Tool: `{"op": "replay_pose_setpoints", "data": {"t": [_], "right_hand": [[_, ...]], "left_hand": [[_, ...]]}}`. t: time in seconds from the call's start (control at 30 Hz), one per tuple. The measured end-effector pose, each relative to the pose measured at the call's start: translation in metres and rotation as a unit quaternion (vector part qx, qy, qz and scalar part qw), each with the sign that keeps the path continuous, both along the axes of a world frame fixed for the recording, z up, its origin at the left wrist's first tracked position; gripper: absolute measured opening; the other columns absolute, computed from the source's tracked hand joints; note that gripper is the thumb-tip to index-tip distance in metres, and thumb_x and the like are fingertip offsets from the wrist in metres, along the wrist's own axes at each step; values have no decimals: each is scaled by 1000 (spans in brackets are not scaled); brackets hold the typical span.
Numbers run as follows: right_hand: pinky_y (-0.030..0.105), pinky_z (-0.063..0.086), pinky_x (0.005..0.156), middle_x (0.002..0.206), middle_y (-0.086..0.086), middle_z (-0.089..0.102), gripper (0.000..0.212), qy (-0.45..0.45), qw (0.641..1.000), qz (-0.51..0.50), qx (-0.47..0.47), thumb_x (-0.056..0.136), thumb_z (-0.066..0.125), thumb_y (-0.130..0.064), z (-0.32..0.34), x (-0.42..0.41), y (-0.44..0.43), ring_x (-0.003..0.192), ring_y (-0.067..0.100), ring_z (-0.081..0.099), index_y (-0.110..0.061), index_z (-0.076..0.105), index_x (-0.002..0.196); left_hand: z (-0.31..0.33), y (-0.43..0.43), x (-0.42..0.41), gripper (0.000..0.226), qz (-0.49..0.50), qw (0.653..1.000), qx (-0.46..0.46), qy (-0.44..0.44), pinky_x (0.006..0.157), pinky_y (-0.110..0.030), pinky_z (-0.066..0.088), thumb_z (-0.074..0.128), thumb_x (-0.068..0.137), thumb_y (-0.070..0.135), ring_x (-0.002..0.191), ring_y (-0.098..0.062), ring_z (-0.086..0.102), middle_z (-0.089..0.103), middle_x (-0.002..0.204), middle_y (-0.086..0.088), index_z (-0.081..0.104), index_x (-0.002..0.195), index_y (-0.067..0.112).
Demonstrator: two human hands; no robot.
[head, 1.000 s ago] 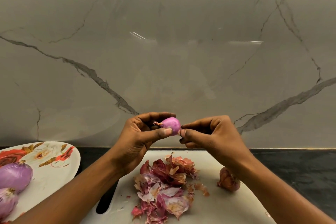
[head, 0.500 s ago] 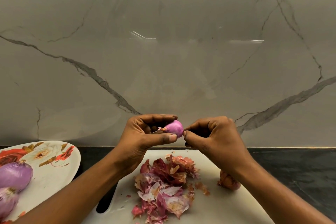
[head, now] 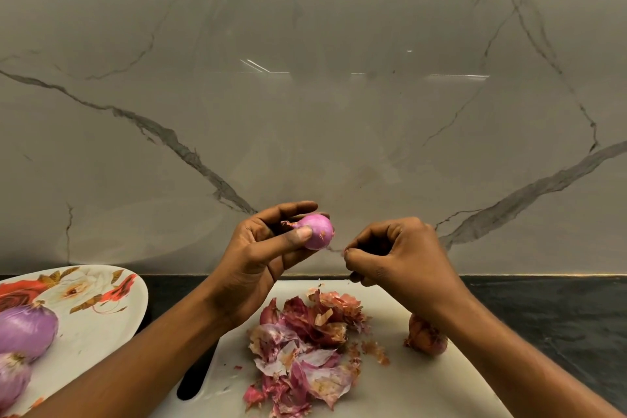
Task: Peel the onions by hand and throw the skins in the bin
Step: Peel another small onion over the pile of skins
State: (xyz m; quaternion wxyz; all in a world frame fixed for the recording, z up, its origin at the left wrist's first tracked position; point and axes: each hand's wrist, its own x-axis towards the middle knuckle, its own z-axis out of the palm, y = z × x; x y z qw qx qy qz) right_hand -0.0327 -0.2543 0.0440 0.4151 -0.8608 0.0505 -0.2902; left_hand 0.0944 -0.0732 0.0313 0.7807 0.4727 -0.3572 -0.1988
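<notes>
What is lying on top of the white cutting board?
On the cutting board lie a pile of onion skins and one unpeeled onion, partly hidden by the right forearm. What lies under the pile cannot be seen.

Left hand (head: 258, 258) grips a small peeled onion (head: 318, 231) above the cutting board (head: 407, 383); right hand (head: 397, 254) pinches a thin strip of skin beside it. Skins (head: 305, 349) heaped mid-board, an unpeeled onion (head: 424, 338) near its right edge.

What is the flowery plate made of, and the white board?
The flowery plate looks like melamine plastic or glazed ceramic: smooth, glossy, with printed flowers; I can't tell which. The white board looks like matte plastic, with a moulded handle slot.
</notes>
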Motion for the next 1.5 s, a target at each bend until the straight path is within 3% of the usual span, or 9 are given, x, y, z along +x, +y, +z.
{"op": "replay_pose_setpoints", "data": {"t": [0.3,0.5,0.7,0.93,1.0,1.13,1.23,1.37,1.5], "right_hand": [[31,66,75,91,-6,82,40,-8,995,81,56,72,87,-40,2,0,4,85,12,79,-20,82,106],[26,64,73,86,0,82,17,-24,992,88,92,88,79,-17,2,1,1,82,15,80,-14,82,104],[25,64,68,78,0,79,3,-24,998,19,48,92,79,-14,-1,2,-2,72,12,78,-15,82,91],[24,64,74,79,-12,77,14,-22,998,-34,-41,86,84,-14,-7,6,-9,78,1,74,-28,81,87],[30,66,75,80,-11,78,3,-25,999,-21,-13,89,82,-24,-7,8,-10,79,5,76,-27,83,90],[45,66,72,80,-7,80,20,-37,999,-23,13,89,79,-42,-6,9,-8,76,14,77,-23,84,83],[38,67,77,94,-10,80,8,-61,998,-8,31,83,87,-30,-5,8,-9,85,8,77,-24,84,87],[23,63,85,111,-18,77,19,-75,997,23,6,87,84,-27,-3,4,-6,103,-7,71,-31,81,105],[27,63,87,112,-18,75,18,-73,995,62,-8,91,81,-27,-1,3,-3,110,-4,68,-34,82,107]], "left_hand": [[-1,1,-1,51,26,998,40,-31,95,-31,60,77,78,2,121,-32,70,74,127,-13,70,128,8],[2,5,2,50,25,998,42,-39,95,-32,61,77,77,3,121,-34,69,73,127,-17,70,127,4],[-1,3,-1,40,5,998,47,-35,100,-37,60,79,82,2,122,-36,68,72,128,-18,75,122,7],[-2,2,-1,48,1,998,49,-30,103,-39,57,81,84,0,124,-35,68,72,130,-18,69,131,5],[-1,2,-2,52,13,998,53,-40,103,-38,58,77,84,-3,123,-33,69,73,128,-16,66,134,6],[2,2,-4,64,35,995,70,-59,100,-41,60,79,79,-3,119,-29,72,75,125,-11,61,138,12],[2,1,-7,65,61,990,97,-78,100,-42,60,84,73,1,115,-26,74,78,121,-7,60,132,13],[2,1,-8,56,84,984,121,-99,93,-42,61,89,66,10,106,-27,77,80,112,-7,63,116,8],[-1,1,-9,45,81,982,126,-119,84,-32,64,88,67,10,101,-28,78,80,105,-11,75,110,4]]}}
